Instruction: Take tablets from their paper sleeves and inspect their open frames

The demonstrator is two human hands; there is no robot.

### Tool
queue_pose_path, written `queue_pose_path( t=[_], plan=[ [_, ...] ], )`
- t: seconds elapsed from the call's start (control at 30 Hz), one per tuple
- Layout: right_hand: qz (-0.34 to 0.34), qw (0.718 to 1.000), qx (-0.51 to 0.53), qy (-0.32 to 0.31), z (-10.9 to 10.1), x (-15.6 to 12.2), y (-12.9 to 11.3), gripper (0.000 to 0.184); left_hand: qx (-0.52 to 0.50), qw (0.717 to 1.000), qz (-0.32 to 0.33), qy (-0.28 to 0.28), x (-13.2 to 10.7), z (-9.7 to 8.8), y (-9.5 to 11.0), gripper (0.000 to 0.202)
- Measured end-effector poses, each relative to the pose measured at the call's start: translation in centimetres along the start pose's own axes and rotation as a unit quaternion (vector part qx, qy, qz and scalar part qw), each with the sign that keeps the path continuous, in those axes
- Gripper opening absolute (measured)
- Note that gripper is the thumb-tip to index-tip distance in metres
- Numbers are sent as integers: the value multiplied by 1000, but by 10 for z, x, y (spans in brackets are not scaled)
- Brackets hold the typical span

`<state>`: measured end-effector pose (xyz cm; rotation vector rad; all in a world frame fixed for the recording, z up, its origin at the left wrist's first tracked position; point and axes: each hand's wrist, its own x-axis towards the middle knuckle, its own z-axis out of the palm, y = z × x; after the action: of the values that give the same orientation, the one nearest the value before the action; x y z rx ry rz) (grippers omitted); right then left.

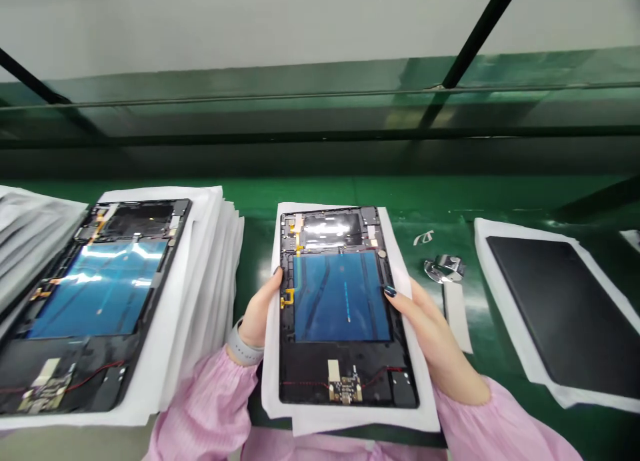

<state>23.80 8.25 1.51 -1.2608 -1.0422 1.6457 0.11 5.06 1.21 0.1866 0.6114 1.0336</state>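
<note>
In the middle, an opened tablet (350, 374) shows its insides: a blue battery (330, 301), a small circuit board at the near end, thin red wires and orange ribbon cables. A white foam sheet (273, 381) lies under it. My left hand (260, 312) is closed on the left edge of the tablet and sheet, with a grey band on the wrist. On the right edge, my right hand (430, 331) grips both, its thumb over the tablet's rim and its other fingers hidden beneath.
At left, a second opened tablet (95, 287) rests on a tall stack of white foam sheets (205, 301). A black panel (565, 307) lies on a white sheet at right. Silver foil scraps (445, 269) and a pale strip (457, 317) sit on the green bench (415, 211).
</note>
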Motion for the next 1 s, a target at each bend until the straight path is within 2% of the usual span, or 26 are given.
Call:
queue_pose_path(
  t=[0.17,0.3,0.37,0.47,0.57,0.7,1.0],
  plan=[
    [-37,999,-27,8,0,-2,-4,38,21,999,0,-41,-2,-1,-4,60],
    [-80,996,-32,20,-1,-5,-8,28,54,997,-3,-46,-3,0,-5,58],
    [-89,995,-39,26,-4,-5,-8,25,89,995,29,-37,-3,-2,-4,53],
    [-84,995,-49,31,-10,-4,-10,28,168,978,121,-7,-2,-6,-3,42],
    [-83,994,-57,39,-15,-2,-11,29,251,952,177,-1,-1,-10,-3,48],
    [-98,992,-67,41,-17,-3,-7,26,344,915,212,11,-1,-8,-4,53],
    [-142,986,-78,45,-15,-7,-6,24,383,892,241,23,-1,-6,-7,46]
  ],
)
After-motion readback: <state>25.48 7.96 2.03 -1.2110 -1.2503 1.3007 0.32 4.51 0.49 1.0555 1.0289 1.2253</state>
